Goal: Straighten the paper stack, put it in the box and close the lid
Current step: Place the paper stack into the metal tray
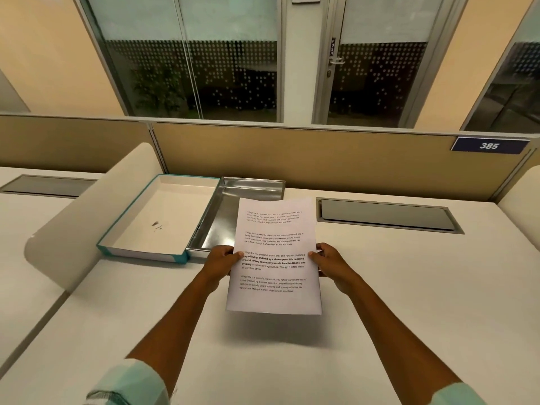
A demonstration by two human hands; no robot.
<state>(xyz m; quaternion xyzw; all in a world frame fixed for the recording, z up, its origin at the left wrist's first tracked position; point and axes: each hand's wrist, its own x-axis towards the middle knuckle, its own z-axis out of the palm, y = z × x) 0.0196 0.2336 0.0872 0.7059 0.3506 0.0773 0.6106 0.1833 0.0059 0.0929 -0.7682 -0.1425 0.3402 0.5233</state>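
The paper stack (274, 258) is white, printed with four short blocks of black text, the third block partly bold. It looks thin, its edges nearly flush, with a slight offset showing along the bottom right corner. It hangs in the air above the counter (409, 287), tilted a little, casting a soft shadow below its near edge. Its far end overlaps the near right part of the box (222, 220).

The left hand (223, 258) pinches the stack's left edge, thumb on top near the bold text, the grip pressed together on the paper. The right hand (328, 263) pinches the right edge at the same height, thumb on the page, fingers under it.

The box lies open just beyond the stack, a shallow tray with a shiny silver lining. The lid (152, 220) lies touching the box's left side, inside up, white within with a small dark smudge, teal around its rim. To the right of the stack a grey cable hatch (388, 216) is set into the counter
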